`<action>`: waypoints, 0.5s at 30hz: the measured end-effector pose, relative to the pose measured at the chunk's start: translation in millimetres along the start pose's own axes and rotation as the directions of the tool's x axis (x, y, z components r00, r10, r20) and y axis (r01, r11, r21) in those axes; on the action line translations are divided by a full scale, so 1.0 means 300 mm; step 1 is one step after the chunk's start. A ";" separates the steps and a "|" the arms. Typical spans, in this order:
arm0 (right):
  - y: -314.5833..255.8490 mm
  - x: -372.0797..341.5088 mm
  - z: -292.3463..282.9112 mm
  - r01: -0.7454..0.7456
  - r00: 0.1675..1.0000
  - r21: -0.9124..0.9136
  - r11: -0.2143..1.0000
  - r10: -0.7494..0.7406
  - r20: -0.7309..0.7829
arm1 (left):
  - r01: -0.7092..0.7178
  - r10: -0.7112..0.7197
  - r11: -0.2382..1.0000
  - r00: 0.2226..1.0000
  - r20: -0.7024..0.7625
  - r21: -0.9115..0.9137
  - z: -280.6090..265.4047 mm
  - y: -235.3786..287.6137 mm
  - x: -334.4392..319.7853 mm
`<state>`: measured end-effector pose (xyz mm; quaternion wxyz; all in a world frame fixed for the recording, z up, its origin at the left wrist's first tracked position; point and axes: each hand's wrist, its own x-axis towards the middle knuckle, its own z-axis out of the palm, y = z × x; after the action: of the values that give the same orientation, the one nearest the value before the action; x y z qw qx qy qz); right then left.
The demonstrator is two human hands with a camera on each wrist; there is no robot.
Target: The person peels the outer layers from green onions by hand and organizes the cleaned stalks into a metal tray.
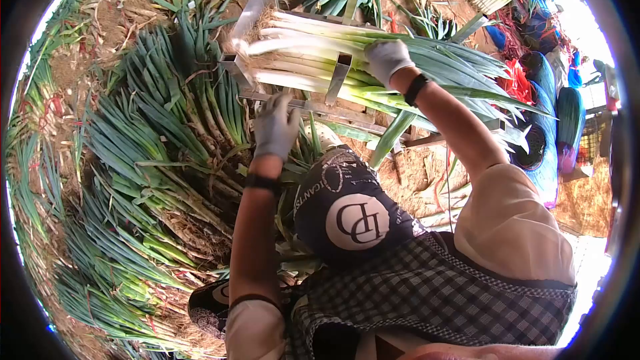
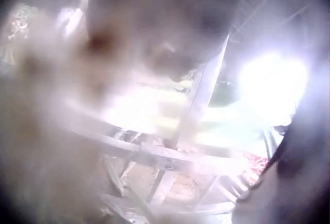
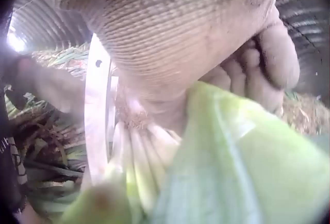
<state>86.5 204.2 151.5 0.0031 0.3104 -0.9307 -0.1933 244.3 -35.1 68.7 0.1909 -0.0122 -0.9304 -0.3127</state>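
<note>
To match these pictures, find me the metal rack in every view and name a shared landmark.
Head: metal rack, upper middle.
Left wrist: metal rack, lower middle, hazy.
Right wrist: metal rack, one bar, left of centre.
Shared landmark: pale leek stalks, washed out in the left wrist view.

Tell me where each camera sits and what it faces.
Head: worn there, looking forward and down at leeks in a rack; left hand, right hand, arms show.
Left wrist: worn there, facing the rack; own hand unclear.
Right wrist: worn there, facing along the leeks; right hand fills the top.
Head and right wrist share the leeks.
</note>
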 end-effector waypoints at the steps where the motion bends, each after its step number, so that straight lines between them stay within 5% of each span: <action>1: 0.014 -0.013 -0.037 -0.044 0.999 0.040 0.998 0.045 -0.025 | 0.002 -0.002 1.000 1.000 0.006 -0.009 0.039 -0.003 0.051; 3: 0.026 -0.026 -0.042 -0.056 0.998 0.060 0.997 0.057 -0.015 | -0.134 0.125 0.962 0.991 0.053 0.238 0.115 0.005 0.135; 7: 0.049 -0.025 -0.017 -0.056 0.998 0.197 0.979 0.054 0.016 | -0.131 0.010 0.922 0.949 0.316 0.364 0.241 -0.013 0.198; 9: 0.122 -0.021 -0.001 -0.166 0.935 0.518 0.839 0.300 -0.188 | -0.150 -0.072 0.882 0.894 0.443 0.446 0.258 -0.007 0.195; 11: 0.210 -0.008 -0.045 -0.152 0.740 0.652 0.743 0.523 -0.423 | -0.130 -0.071 0.891 0.907 0.415 0.436 0.285 -0.022 0.170; 12: 0.272 -0.024 -0.083 -0.285 0.685 0.685 0.671 0.642 -0.344 | -0.102 -0.088 0.901 0.908 0.409 0.422 0.292 -0.023 0.164; 14: 0.357 -0.057 -0.210 -0.280 0.416 0.630 0.724 0.683 -0.600 | -0.064 -0.105 0.918 0.912 0.397 0.390 0.324 -0.050 0.164; 15: 0.376 -0.088 -0.303 -0.221 0.347 0.707 0.672 0.732 -0.587 | -0.062 -0.103 0.923 0.912 0.398 0.380 0.319 -0.047 0.165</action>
<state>54.1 269.7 279.4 0.4281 0.0498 -0.8679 0.2468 163.2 4.7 8.5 -0.0135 -0.0298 -0.9927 -0.1164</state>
